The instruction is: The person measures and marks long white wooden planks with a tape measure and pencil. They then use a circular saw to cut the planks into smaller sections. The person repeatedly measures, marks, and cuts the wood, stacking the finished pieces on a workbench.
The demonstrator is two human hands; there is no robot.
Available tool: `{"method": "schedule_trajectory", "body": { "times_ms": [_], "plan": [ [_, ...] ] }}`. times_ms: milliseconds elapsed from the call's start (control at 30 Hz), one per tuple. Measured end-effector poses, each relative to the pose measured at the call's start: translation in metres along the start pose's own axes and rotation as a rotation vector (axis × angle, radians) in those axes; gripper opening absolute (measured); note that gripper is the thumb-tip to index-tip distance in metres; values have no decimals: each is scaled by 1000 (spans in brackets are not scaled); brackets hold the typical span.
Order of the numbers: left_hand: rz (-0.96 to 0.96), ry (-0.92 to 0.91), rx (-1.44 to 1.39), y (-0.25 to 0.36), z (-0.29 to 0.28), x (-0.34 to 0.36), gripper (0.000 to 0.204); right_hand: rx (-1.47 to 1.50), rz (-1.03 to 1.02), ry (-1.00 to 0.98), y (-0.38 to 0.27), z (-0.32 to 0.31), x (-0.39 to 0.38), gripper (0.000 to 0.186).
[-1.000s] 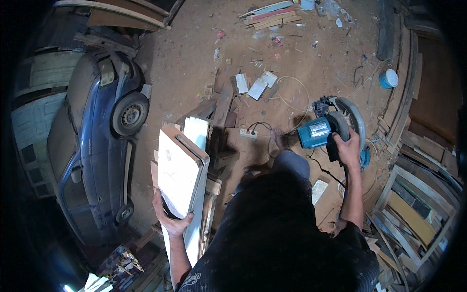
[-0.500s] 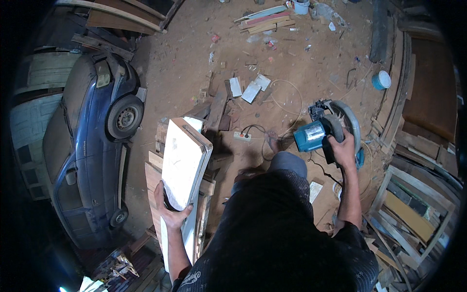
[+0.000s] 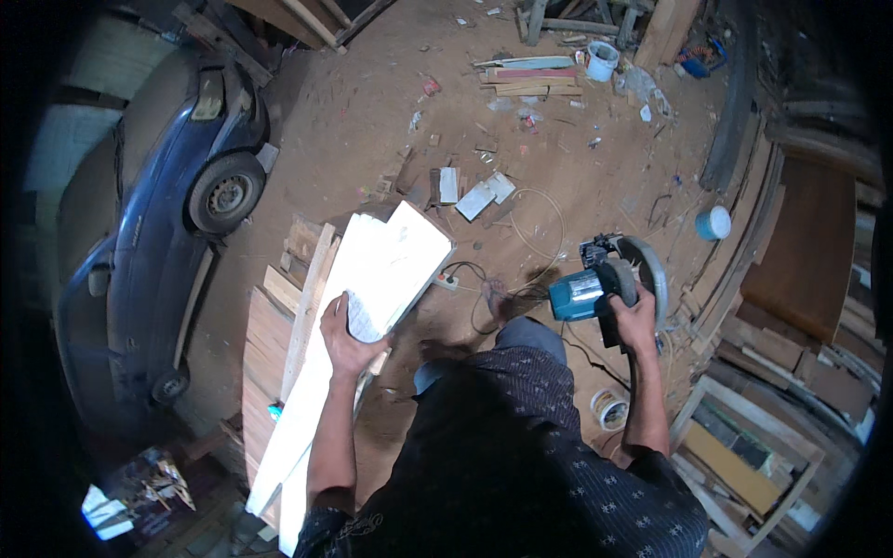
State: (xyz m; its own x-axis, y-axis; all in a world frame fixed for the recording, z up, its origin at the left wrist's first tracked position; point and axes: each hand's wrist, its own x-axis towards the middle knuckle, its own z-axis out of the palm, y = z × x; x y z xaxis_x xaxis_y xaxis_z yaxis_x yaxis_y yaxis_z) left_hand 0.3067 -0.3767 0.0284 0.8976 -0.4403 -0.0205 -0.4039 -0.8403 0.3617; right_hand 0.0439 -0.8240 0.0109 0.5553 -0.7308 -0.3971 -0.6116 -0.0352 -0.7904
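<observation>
My left hand [image 3: 349,344] grips the lower end of a rectangular white panel [image 3: 405,256], which lies over a long white board [image 3: 296,437] on a stack of pale planks [image 3: 265,372]; whether the panel rests fully on it I cannot tell. In my right hand [image 3: 633,321] is a teal circular saw [image 3: 577,298], held by its handle off to the right of the panel, with its black cord hanging down. A power strip [image 3: 448,282] with plugs lies on the dirt floor beside the panel's right edge, near my bare foot [image 3: 495,302].
A dusty blue car [image 3: 149,279] stands at left. Buckets [image 3: 713,223], small boards [image 3: 479,200], bundled slats [image 3: 530,76] and a looped cable [image 3: 558,242] lie on the floor. Timber, a brown panel [image 3: 795,251] and a wooden frame [image 3: 800,465] line the right side.
My left hand and the white panel have swung up and to the right, the panel now lying flatter. The saw appears slightly lower and further left as my view has shifted.
</observation>
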Motion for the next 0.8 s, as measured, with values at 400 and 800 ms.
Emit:
{"method": "schedule_trajectory", "body": {
  "times_ms": [400, 800],
  "plan": [
    [-27, 15, -55, -14, 10, 17, 114, 104, -235, -194, -115, 46, -28, 38],
    [-138, 109, -57, -51, 4, -52, 104, -205, -623, -462, -283, 72, 1, 40]
  ]
}}
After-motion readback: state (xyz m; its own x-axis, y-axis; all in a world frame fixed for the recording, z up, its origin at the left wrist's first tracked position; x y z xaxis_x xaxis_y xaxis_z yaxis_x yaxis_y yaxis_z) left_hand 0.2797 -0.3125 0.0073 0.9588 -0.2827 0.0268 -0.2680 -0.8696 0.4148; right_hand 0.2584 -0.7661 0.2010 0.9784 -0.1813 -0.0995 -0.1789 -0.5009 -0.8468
